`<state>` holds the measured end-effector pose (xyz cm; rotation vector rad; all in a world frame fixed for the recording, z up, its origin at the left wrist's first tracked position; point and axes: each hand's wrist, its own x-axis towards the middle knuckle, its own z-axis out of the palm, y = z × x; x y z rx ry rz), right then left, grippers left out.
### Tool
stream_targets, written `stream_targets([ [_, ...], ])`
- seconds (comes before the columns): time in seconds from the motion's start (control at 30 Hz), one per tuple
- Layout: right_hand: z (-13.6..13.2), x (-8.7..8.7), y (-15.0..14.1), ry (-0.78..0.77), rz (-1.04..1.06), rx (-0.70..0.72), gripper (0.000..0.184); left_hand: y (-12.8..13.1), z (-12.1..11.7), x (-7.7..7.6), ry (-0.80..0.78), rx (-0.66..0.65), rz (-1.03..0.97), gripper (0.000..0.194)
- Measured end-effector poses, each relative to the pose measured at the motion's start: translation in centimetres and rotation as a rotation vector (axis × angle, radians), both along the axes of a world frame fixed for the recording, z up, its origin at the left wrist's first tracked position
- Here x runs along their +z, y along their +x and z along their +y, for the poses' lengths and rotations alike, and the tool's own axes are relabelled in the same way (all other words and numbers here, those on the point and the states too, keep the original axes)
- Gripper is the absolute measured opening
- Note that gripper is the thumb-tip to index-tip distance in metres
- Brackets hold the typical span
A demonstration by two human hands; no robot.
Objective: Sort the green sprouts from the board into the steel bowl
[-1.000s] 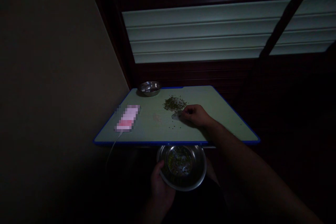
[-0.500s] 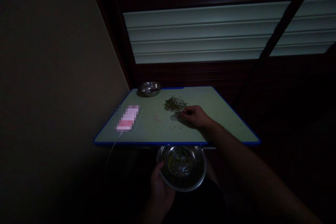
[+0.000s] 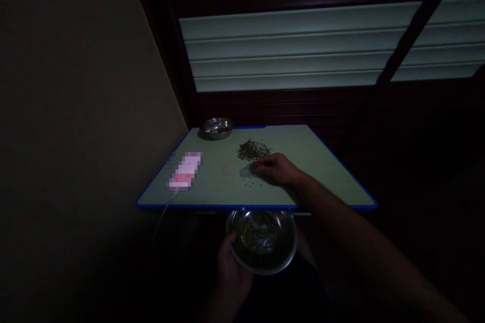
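My left hand (image 3: 232, 267) grips the rim of a steel bowl (image 3: 284, 257) held below the near edge of the small table (image 3: 212, 192); green and pale grains lie in the bowl. My right hand (image 3: 278, 168) rests on the tabletop with its fingers curled and pressed onto a small clear scrap (image 3: 247, 170) beside a pile of green grains (image 3: 251, 149). Loose grains are scattered around the hand.
A second, smaller steel bowl (image 3: 216, 127) stands at the table's far left corner. A phone (image 3: 185, 170) with a white cable (image 3: 162, 217) lies on the left side. A wall runs along the left; slatted shutters are behind the table.
My right hand has slid a little to the left across the tabletop, pushing the clear scrap leftwards. The left hand and its bowl stay put.
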<state>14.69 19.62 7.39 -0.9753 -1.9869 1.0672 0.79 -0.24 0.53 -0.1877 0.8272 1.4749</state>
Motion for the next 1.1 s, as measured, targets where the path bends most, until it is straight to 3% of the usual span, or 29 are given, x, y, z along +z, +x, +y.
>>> stream_targets([
  [0.27, -0.3, 1.1, -0.5, -0.138, 0.016, 0.165, 0.034, -0.1, 0.1, 0.2, -0.008, 0.016, 0.02, 0.03],
  [0.67, -1.0, 1.0, 0.2, -0.254, -0.013, 0.317, 0.036, -0.2, 0.4, -0.2, -0.008, -0.03, 0.036, 0.019],
  [0.77, -1.7, 1.1, 0.4, -0.283, -0.017, 0.28, 0.035, -0.2, 0.4, -0.3, -0.02, -0.033, 0.046, 0.019],
  [0.97, -2.9, 1.2, 1.7, -0.329, 0.016, 0.004, 0.026, -0.2, 0.4, -0.1, -0.02, -0.042, 0.036, 0.021],
  [1.1, -3.8, 1.6, 2.1, -0.339, -0.056, -0.039, 0.021, -0.1, 0.5, -0.2, -0.014, -0.03, 0.034, 0.02],
])
